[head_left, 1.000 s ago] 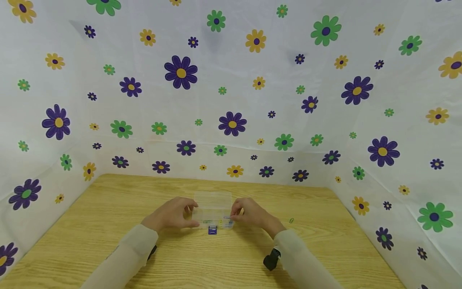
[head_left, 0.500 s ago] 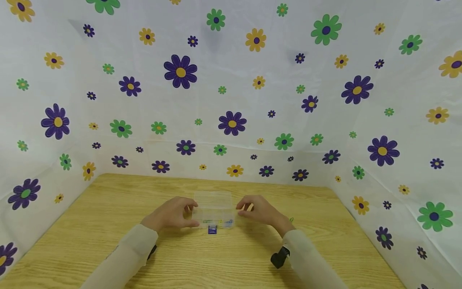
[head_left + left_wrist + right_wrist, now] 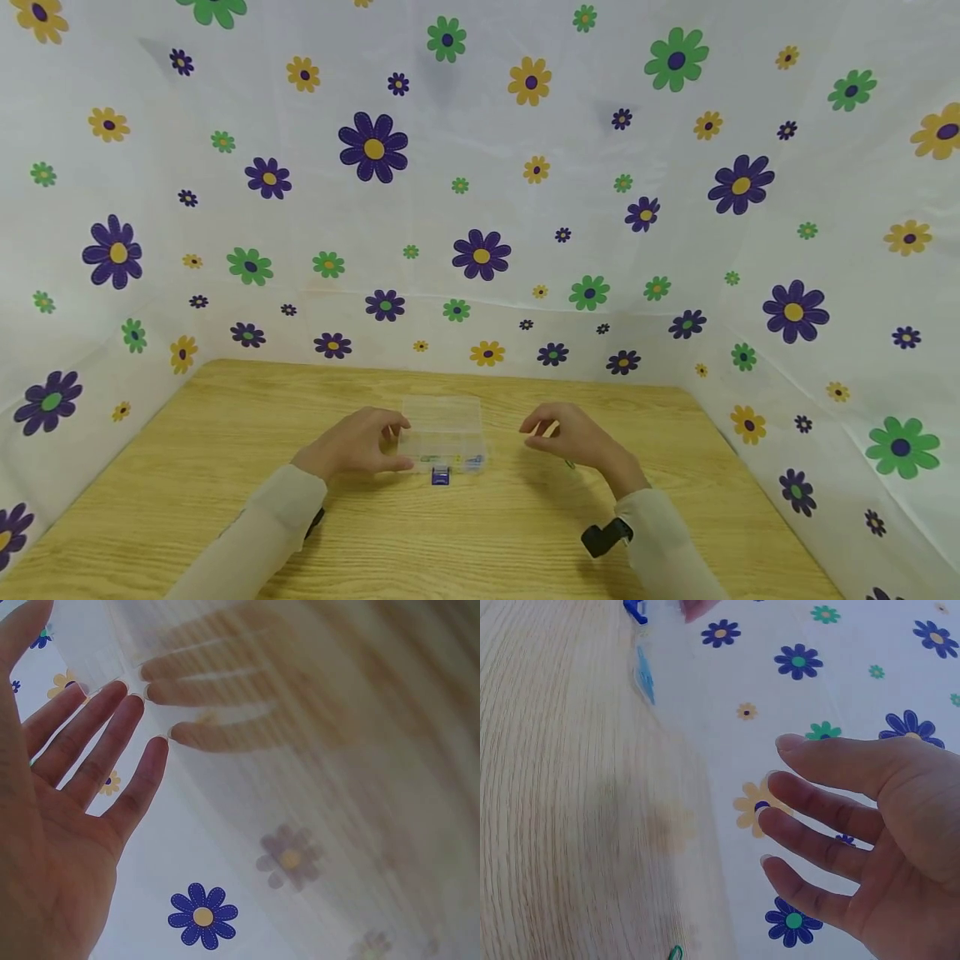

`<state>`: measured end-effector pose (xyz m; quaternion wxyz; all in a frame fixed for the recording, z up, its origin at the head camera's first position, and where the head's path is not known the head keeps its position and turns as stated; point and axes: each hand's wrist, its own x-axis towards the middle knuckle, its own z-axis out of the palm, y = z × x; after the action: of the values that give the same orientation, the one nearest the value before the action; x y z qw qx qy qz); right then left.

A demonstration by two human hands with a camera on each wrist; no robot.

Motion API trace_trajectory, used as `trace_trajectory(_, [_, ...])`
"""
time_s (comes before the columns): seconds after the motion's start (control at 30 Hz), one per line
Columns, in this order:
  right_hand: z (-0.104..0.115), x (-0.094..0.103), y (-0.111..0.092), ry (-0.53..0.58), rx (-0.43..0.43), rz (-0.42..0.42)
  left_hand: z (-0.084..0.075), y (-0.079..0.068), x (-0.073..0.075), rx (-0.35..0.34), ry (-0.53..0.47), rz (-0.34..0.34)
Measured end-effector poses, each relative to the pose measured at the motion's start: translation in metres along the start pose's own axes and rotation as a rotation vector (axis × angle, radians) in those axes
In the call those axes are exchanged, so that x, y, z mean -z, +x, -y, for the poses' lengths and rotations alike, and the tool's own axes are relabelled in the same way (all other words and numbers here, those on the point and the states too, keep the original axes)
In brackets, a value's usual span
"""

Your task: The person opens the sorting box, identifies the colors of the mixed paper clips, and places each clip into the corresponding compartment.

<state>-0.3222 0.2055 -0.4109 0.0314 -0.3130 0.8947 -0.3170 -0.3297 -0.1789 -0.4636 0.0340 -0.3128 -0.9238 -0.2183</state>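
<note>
A clear plastic compartment box [image 3: 407,444] sits on the table with its lid [image 3: 442,412] raised at the back and a blue latch [image 3: 440,476] at its front. Green paper clips [image 3: 429,459], something yellow [image 3: 457,459] and blue paper clips [image 3: 474,461] lie in its front compartments. My left hand [image 3: 358,446] rests at the box's left side, thumb near the front corner, fingers nearly straight in the left wrist view. Right of the box, my right hand [image 3: 573,433] hovers with relaxed, spread fingers, holding nothing. Under it, a green paper clip [image 3: 570,464] on the table is partly hidden.
A wood-grain table [image 3: 450,542] fills the front. White sheeting [image 3: 420,217] printed with flowers rises behind it and along both sides. Black wrist cameras, such as the right one [image 3: 603,538], hang beneath the forearms.
My right hand has let go of a blue paper clip over the front right compartment, then moved right, away from the box towards the loose green clip. The left hand has stayed put.
</note>
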Motion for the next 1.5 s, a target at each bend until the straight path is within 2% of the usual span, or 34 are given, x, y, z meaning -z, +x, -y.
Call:
trace_trajectory(0.17, [-0.003,0.002,-0.008,-0.008,-0.035,-0.02,0.001,0.0,-0.001,-0.008,0.001,0.005])
trace_trajectory(0.43, [-0.013,0.015,-0.019,-0.09,-0.041,-0.076,0.002,0.0,-0.002,0.002,0.009,-0.004])
trace_trajectory(0.7, [-0.036,0.028,-0.03,-0.146,-0.091,-0.161,0.003,0.0,-0.002,0.019,0.005,-0.003])
trace_trajectory(0.87, [-0.053,0.029,-0.036,-0.152,-0.102,-0.181,0.003,0.001,-0.002,0.021,0.003,0.003])
trace_trajectory(1.37, [-0.084,0.034,-0.054,-0.088,-0.352,-0.162,0.003,0.003,-0.002,0.018,-0.006,0.002])
trace_trajectory(1.5, [-0.09,0.032,-0.055,-0.078,-0.378,-0.155,0.003,0.002,-0.003,0.01,0.002,0.0])
